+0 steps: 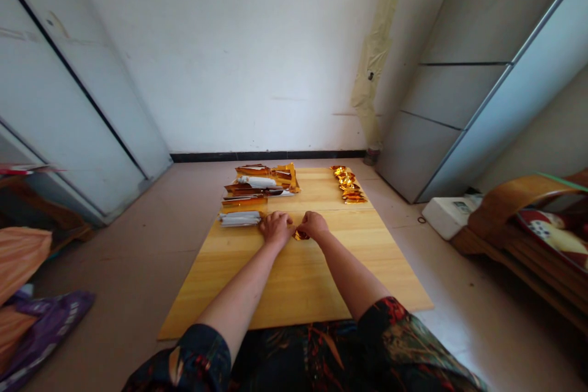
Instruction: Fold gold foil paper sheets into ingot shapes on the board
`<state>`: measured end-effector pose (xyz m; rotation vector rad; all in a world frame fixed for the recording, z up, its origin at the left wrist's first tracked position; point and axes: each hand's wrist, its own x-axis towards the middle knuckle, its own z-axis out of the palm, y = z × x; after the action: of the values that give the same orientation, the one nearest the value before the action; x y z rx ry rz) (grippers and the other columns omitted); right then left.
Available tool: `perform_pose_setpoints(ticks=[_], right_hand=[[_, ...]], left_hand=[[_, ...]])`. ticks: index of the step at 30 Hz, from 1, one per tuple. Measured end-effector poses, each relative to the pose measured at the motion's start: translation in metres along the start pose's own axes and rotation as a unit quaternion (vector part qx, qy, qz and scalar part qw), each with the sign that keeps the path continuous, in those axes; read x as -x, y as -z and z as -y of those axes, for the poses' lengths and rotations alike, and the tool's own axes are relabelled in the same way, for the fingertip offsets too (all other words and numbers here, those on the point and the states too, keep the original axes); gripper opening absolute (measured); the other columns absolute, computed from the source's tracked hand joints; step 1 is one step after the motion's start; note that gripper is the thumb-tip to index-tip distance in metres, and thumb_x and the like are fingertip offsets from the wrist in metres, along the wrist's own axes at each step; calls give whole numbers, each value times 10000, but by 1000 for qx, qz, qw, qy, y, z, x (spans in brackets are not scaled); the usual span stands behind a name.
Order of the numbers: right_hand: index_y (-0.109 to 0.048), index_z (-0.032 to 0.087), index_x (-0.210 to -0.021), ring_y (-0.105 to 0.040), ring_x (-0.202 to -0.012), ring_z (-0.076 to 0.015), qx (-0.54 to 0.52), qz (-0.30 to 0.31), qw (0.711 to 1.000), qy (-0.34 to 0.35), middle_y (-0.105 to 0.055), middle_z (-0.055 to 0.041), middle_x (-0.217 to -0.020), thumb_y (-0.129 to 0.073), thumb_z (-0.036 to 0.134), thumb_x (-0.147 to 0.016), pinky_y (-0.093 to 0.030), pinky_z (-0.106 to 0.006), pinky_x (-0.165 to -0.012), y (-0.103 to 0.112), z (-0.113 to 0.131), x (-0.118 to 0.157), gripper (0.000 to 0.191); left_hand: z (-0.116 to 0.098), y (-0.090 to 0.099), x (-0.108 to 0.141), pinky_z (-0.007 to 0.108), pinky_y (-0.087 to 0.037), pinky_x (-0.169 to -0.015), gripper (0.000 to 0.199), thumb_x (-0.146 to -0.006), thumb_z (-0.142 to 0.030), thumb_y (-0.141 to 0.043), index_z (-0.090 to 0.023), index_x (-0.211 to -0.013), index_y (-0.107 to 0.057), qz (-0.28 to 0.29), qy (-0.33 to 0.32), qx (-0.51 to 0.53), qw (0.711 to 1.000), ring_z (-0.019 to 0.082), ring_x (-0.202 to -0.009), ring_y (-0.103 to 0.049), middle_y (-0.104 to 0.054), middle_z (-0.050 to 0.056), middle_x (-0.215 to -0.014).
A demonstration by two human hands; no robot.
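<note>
Both hands are together over the middle of the wooden board. My left hand [277, 228] is bent, its fingertips at the left side of a small shiny gold packet [301, 235]. From the right, my right hand [314, 225] pinches the packet's upper edge with closed fingers. Just left of my left hand lies a stack of white packets [240, 218]. Behind it are flat gold-brown wrappers [243, 203] and a white bundle [258, 182]. A row of crumpled gold packets [353, 188] lies at the board's back right.
The wooden board [367, 269] has its near edge at my lap. A white wall [239, 61] stands behind it. On the right are a grey fridge [427, 128], a white box [448, 216] and a wooden seat [500, 220]; a purple bag [50, 331] lies at left.
</note>
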<state>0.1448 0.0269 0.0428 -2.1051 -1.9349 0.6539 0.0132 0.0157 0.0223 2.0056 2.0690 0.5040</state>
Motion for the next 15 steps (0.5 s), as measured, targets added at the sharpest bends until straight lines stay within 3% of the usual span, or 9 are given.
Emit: perform_pose_setpoints(ticks=[7, 12, 15], right_hand=[[-641, 178, -857, -649, -773, -166, 15, 6, 1000, -21, -699, -59, -862, -719, 268, -583, -391, -184, -523, -1, 6, 1, 299], [-643, 166, -820, -631, -677, -134, -14, 23, 999, -18, -693, -35, -791, -721, 140, -551, -376, -170, -493, 2, 0, -2, 281], [-648, 169, -837, -622, -730, -125, -18, 1, 1000, -6, -685, -33, -819, -678, 113, -607, -386, -165, -549, 3, -6, 0, 238]], left_hand=[[12, 0, -3, 497, -297, -959, 158, -717, -321, -581, -290, -869, -610, 37, -5, 16, 999, 263, -1200, -385, -510, -3, -1271], [10, -1, -2, 485, -292, -962, 160, -718, -245, -573, -294, -862, -622, 31, -10, 16, 999, 261, -1191, -396, -537, -5, -1235], [10, -3, 1, 481, -271, -982, 179, -720, -205, -571, -303, -854, -636, 21, -15, 19, 1000, 256, -1196, -393, -548, -18, -1227]])
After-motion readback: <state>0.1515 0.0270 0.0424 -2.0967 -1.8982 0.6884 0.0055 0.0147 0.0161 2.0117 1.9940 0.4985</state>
